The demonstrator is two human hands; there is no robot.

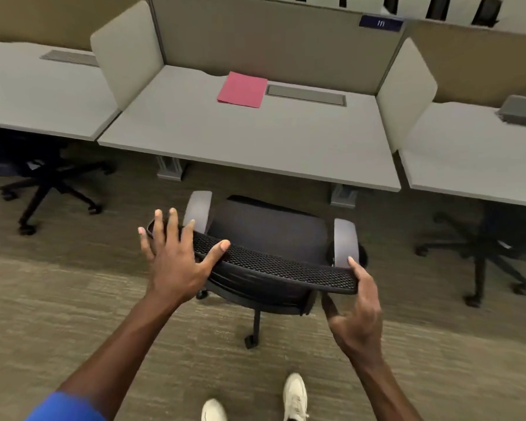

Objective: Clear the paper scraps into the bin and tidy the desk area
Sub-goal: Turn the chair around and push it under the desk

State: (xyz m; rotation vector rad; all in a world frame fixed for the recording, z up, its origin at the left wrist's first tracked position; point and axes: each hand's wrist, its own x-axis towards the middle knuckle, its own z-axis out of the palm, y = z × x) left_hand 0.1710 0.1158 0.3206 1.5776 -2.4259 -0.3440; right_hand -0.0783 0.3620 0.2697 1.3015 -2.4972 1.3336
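A black mesh office chair [274,238] with grey armrests stands on the carpet just in front of the grey desk [249,138]. My left hand [176,256] lies over the left end of the chair's backrest top, fingers spread and straight, thumb along the mesh. My right hand [357,311] is at the right end of the backrest, index finger up against its edge, the other fingers loosely bent below it. A pink paper folder [243,90] lies flat near the desk's back, beside a grey cable flap [305,95]. No bin or scraps are in view.
Beige divider panels [128,53] wall the desk on both sides and behind. Neighbouring desks flank it, with black chair bases on the left [47,186] and right [480,256]. My white shoes [295,396] stand on brown carpet behind the chair.
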